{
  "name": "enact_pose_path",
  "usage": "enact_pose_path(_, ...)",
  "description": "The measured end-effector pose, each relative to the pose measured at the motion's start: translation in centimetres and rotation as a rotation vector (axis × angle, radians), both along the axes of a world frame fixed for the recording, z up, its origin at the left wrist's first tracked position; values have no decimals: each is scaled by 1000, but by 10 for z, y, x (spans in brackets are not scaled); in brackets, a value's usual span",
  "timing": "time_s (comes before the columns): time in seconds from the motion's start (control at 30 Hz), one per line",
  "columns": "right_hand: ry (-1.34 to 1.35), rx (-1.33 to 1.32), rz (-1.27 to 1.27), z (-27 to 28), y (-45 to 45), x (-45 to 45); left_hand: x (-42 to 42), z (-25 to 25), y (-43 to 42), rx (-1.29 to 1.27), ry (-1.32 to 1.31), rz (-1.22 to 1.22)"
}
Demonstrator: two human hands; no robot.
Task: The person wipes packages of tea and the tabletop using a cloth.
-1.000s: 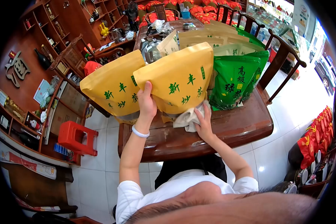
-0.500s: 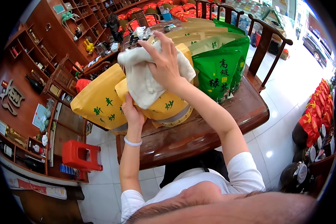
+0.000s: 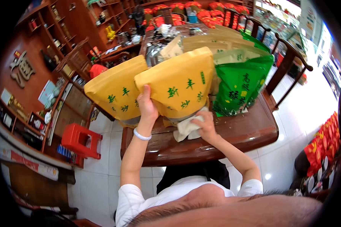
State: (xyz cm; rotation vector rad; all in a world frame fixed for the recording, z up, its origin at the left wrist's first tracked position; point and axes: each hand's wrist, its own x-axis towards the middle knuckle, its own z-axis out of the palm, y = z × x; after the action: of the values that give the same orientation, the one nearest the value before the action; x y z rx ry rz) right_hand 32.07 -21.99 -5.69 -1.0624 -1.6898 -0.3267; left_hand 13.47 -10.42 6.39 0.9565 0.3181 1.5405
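My left hand (image 3: 147, 105) grips the left edge of a yellow stand-up pouch (image 3: 180, 85) with green characters, its thumb lying on the front. The pouch stands upright on the dark wooden table (image 3: 231, 139). Low on that pouch's front, my right hand (image 3: 205, 126) is closed on a white cloth (image 3: 188, 128), pressed against the lower right of the bag and hanging to the tabletop. A second yellow pouch (image 3: 119, 90) leans at the left, partly behind my left wrist. To the right stands a glossy green tea pouch (image 3: 243, 81).
More pale pouches (image 3: 216, 41) stand in rows behind. Wooden chairs (image 3: 290, 62) line the table's right side. A red plastic stool (image 3: 81, 140) is on the tiled floor at left, near wooden shelves (image 3: 34, 45). Jars with red cloth covers (image 3: 322, 142) stand at right.
My right hand has brought the cloth down from the top of the yellow pouch to its lower front. The left hand still holds the pouch's edge. The view has shifted.
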Motion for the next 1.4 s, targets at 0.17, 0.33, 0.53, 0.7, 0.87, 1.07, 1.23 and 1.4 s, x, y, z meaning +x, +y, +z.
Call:
enact_pose_path(0.17,289,260,-142,103,30,18,1,12,0,-5,23,-110)
enact_pose_path(0.33,130,282,-270,147,43,7,-1,13,3,30,40,-95)
enact_pose_path(0.53,-137,-78,-75,1,14,-15,-7,4,8,6,-22,-103)
enact_pose_path(0.7,211,-272,-101,-32,3,15,-20,1,3,34,128,-24)
enact_pose_path(0.87,345,-462,-158,-25,6,33,-65,-22,-24,185,281,526)
enact_pose_path(1.07,501,-618,99,-8,34,37,-176,-86,0,-115,523,872)
enact_pose_path(1.23,483,-663,92,-3,51,42,-200,-132,18,-114,621,477)
enact_pose_path(1.4,738,-830,140,-29,56,54,-210,-119,38,-408,612,200)
